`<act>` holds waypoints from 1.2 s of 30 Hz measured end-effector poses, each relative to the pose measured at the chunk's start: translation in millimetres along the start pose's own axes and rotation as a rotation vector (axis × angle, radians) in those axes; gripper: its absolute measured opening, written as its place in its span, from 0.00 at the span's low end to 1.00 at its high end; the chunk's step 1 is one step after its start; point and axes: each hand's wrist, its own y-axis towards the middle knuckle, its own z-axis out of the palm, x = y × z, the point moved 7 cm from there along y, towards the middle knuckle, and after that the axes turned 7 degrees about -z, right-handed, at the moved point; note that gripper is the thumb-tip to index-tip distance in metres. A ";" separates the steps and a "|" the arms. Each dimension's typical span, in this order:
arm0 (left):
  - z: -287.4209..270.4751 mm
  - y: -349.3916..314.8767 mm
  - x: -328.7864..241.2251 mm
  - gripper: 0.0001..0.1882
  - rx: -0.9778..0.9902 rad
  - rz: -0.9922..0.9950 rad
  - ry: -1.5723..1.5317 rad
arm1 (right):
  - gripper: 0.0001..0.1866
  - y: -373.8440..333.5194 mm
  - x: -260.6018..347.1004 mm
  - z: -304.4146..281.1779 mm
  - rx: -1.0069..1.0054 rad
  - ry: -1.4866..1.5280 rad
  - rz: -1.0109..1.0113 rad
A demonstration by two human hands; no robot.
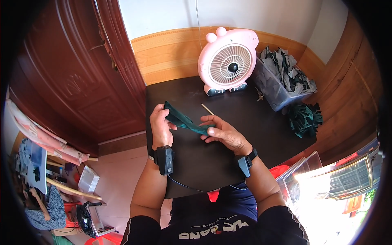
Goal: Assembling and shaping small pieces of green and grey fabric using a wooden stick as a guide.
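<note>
Both hands are holding a dark green cloth strip (183,119) above the black table (200,163).
The right hand (224,131) is pinching the nearer end, the exact contact being hard to make out; the left hand's (160,123) thumb and fingers are gripping the farther end. Keeping gentle, even tension should be helping the folds lie flat. Beyond, a thin stick (207,109) is lying, and a pink fan (207,61) is standing farther back.
</note>
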 end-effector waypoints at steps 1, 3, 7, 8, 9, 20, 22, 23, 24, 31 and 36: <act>0.0 -1.4 -1.6 0.07 -0.007 0.011 0.007 | 0.23 1.3 -2.7 -0.5 0.001 0.002 0.000; 0.3 -4.0 -5.6 0.07 -0.015 0.031 0.001 | 0.19 3.6 -14.0 -8.8 -0.087 0.004 0.081; -3.2 3.0 7.7 0.07 -0.032 0.013 -0.016 | 0.12 8.8 -33.8 -29.2 -0.178 0.039 0.075; -2.8 1.8 8.3 0.07 -0.031 0.014 -0.015 | 0.09 8.7 -30.7 -32.1 -0.237 0.039 0.005; -4.0 0.7 8.7 0.06 -0.047 0.029 -0.024 | 0.07 7.3 -27.1 -35.6 -0.296 0.039 -0.063; -14.1 7.7 8.6 0.23 -0.088 -0.112 0.330 | 0.08 -5.4 -2.1 -42.1 -0.450 -0.051 -0.049; -18.9 1.7 0.0 0.24 -0.025 -0.151 0.386 | 0.09 -13.7 8.7 -34.7 -0.468 -0.089 -0.040; -16.6 -4.7 -5.1 0.25 0.043 -0.184 0.444 | 0.11 -16.5 19.8 -27.2 -0.420 -0.273 -0.045; -18.9 -19.3 -9.3 0.25 0.062 -0.176 0.461 | 0.12 -19.7 28.1 -19.7 -0.367 -0.455 -0.050; -59.6 -115.3 -29.6 0.23 0.007 0.195 1.286 | 0.15 -69.3 27.2 -0.7 -0.146 -1.364 -0.094; -67.7 -153.0 -64.5 0.21 -0.052 0.412 1.236 | 0.15 -92.5 57.3 8.8 -0.317 -1.208 -0.266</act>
